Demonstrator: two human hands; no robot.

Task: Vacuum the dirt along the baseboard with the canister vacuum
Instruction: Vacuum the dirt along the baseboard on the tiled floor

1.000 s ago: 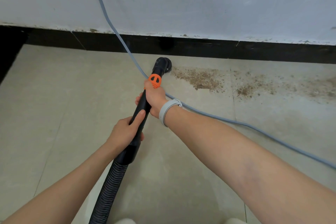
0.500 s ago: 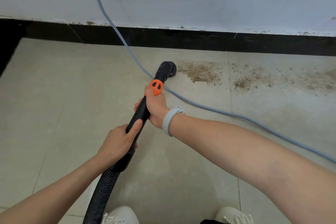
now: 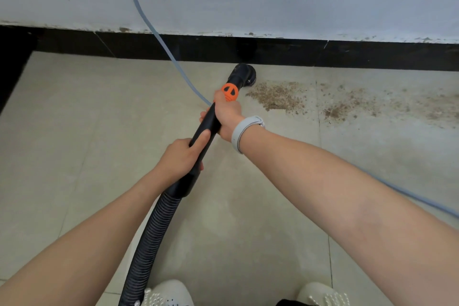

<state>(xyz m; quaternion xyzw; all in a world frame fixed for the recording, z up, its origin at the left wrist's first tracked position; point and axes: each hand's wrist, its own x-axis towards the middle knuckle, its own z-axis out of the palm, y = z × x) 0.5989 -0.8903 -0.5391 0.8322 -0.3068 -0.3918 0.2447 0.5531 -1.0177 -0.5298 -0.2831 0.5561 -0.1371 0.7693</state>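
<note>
I hold a black vacuum wand [image 3: 206, 129] with an orange collar [image 3: 230, 91]. Its round black nozzle [image 3: 243, 74] sits on the tiled floor close to the black baseboard [image 3: 298, 51], at the left end of a patch of brown dirt [image 3: 277, 97]. My right hand [image 3: 227, 114] grips the wand just below the orange collar. My left hand [image 3: 180, 159] grips it lower down, just above where the ribbed black hose [image 3: 151, 236] joins. More dirt [image 3: 347, 107] is scattered further right along the floor.
A pale blue cord [image 3: 161, 40] runs down the white wall, passes behind the wand and trails across the floor to the right [image 3: 407, 200]. My two white shoes [image 3: 166, 293] show at the bottom edge. A grey band is on my right wrist.
The nozzle has moved away from me toward the baseboard, beside the left end of the dirt patch. Both hands keep their grip on the wand.
</note>
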